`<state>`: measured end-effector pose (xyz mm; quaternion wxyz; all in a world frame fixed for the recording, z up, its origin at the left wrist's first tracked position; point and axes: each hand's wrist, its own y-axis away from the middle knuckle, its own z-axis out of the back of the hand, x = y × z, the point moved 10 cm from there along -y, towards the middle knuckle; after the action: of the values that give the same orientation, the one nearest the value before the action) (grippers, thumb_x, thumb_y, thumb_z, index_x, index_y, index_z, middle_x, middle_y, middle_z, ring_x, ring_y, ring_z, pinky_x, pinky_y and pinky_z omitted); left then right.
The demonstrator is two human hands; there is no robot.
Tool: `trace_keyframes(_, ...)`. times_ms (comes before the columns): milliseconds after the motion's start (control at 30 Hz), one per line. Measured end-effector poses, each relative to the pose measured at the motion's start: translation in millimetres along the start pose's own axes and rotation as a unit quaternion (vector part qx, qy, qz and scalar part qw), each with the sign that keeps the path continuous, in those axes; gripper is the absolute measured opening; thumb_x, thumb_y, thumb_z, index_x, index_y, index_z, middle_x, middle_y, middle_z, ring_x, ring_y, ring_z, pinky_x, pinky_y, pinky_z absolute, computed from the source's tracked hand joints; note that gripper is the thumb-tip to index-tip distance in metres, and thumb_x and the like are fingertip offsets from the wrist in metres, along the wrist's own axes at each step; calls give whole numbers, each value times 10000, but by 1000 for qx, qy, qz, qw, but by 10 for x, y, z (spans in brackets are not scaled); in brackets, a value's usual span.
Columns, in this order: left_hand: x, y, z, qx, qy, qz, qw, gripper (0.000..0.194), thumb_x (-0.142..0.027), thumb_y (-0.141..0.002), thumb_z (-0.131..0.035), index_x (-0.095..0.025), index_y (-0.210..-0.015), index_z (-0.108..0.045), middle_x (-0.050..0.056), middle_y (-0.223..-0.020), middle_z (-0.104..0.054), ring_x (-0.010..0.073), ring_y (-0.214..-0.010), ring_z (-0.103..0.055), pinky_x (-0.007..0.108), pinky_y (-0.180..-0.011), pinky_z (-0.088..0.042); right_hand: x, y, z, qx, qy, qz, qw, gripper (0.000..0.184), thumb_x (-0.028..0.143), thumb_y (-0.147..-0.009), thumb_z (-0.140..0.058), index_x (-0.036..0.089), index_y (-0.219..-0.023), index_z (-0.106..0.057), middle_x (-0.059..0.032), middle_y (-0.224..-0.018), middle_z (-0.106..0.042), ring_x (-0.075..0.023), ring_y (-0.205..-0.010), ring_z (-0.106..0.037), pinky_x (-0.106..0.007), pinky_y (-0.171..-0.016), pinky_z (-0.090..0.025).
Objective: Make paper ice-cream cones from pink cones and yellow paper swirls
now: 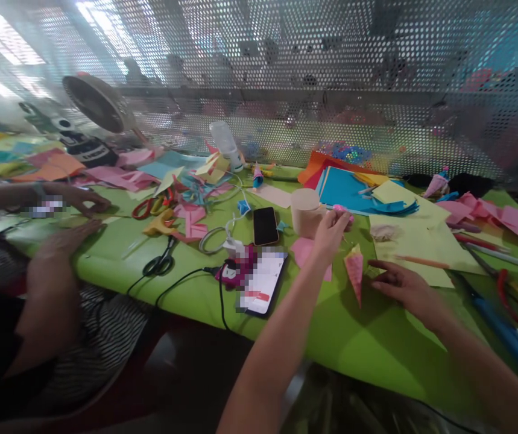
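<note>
Cone (pixel 354 272) is just beside the parted right fingers (pixel 386 267); left fingers (pixel 331 222) touch a pink object (pixel 342 210), grip unclear.

readable text: none | dark object (pixel 90 154) beside fan (pixel 98 103): white letters, blurred | lit phone (pixel 271 278) right of fan: screen obscured

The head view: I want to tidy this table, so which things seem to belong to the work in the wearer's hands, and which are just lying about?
Seem to belong:
- pink paper cone, beside the right hand
- bright pink object, at the left hand

Seem to be just lying about:
- dark-screened phone
- lit phone
- black-handled scissors
</note>
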<state>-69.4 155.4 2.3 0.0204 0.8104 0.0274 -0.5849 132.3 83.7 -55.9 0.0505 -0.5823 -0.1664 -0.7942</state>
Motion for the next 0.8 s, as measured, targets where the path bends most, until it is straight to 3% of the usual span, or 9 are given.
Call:
trace_keyframes(100,-30,5,-7,5,-4,5,1000,193,-345,-972,-701,-178,-883,-661,31,-867,-705,101,-758,-625,212,-678,-459,78,18,349,-94,97,53,989,586,613,-770,-865,305,-1263,-787,-51,-892,-808,-268,-752,-702,-401,-679,-513)
trace_keyframes(167,-61,11,5,1,-10,12,1000,197,-358,-971,-711,-174,-904,-687,38,-871,-720,101,-746,-632,210,-659,-445,123,22,522,-128,101,83,983,556,647,-791,-838,307,-1228,-793,-54,-893,-791,-261,-765,-690,-407,-701,-527)
trace_keyframes(300,-153,20,53,-18,-12,5,1000,213,-368,-980,-702,-167,-911,-722,37,-835,-732,102,-720,-642,205,-628,-423,191,2,700,-145,86,102,980,563,703,-783,-834,301,-1176,-808,-68,-924,-781,-266,-834,-692,-396,-704,-541)
trace_keyframes(433,-283,35,120,-42,19,-42,998,275,-424,-988,-684,-169,-895,-730,27,-780,-724,93,-657,-604,209,-609,-418,420,-4,779,-165,130,123,970,575,753,-777,-814,306,-1139,-830,-72,-889,-786,-263,-771,-675,-399,-664,-525)
trace_keyframes(600,-451,97,131,-44,36,-115,992,377,-550,-959,-702,-178,-915,-746,16,-752,-686,93,-627,-575,228,-601,-424,847,-234,746,-173,226,163,945,471,699,-886,-732,334,-1167,-830,-62,-989,-817,-252,-736,-674,-409,-674,-517)
trace_keyframes(800,-440,111,231,-98,51,-136,985,518,-689,-933,-665,-186,-824,-718,6,-698,-633,100,-607,-533,243,-588,-414,1074,-1062,294,-121,349,210,905,371,520,-946,-715,260,-1193,-809,-112,-1211,-802,-287,-889,-744,-423,-818,-549)
